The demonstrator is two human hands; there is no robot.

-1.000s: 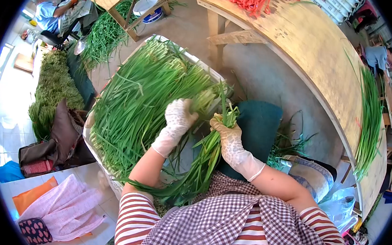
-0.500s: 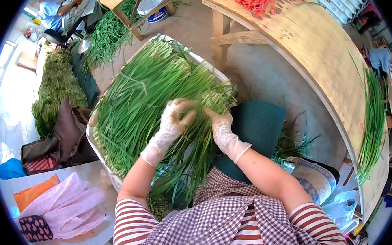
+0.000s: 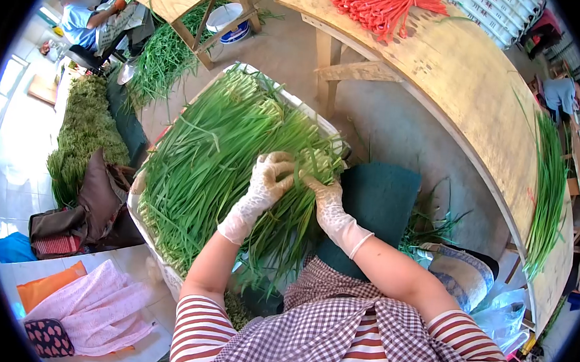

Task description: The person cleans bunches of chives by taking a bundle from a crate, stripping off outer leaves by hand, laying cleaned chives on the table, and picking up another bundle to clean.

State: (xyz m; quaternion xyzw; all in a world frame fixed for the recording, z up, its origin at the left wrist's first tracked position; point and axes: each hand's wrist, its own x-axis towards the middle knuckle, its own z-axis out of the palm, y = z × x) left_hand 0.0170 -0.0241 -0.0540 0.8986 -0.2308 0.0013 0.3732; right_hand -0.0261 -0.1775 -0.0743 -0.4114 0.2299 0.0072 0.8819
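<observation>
Long green leafy stalks (image 3: 205, 149) fill a white crate (image 3: 292, 100) in front of me, pale ends toward the back and right. Over the crate's right part, my gloved left hand (image 3: 268, 180) rests on the stalks, its fingers bent; what lies between thumb and fingers is too small to make out. My gloved right hand (image 3: 327, 200) is just right of it, at the near side of a pale-ended bunch (image 3: 319, 163), fingertips curled into the leaves. Whatever those fingertips pinch is hidden among the greenery.
A curved wooden table (image 3: 456, 65) holds red ties (image 3: 380, 7) and green stalks (image 3: 548, 197). A dark green sheet (image 3: 378, 213) lies right of the crate. One person (image 3: 80, 22) sits back left; another (image 3: 561, 93) is at far right. A bucket (image 3: 230, 23) stands behind.
The bunch that hung from my right hand is now down on the crate's stalks. My right hand has come left, near my left hand. The view has shifted slightly.
</observation>
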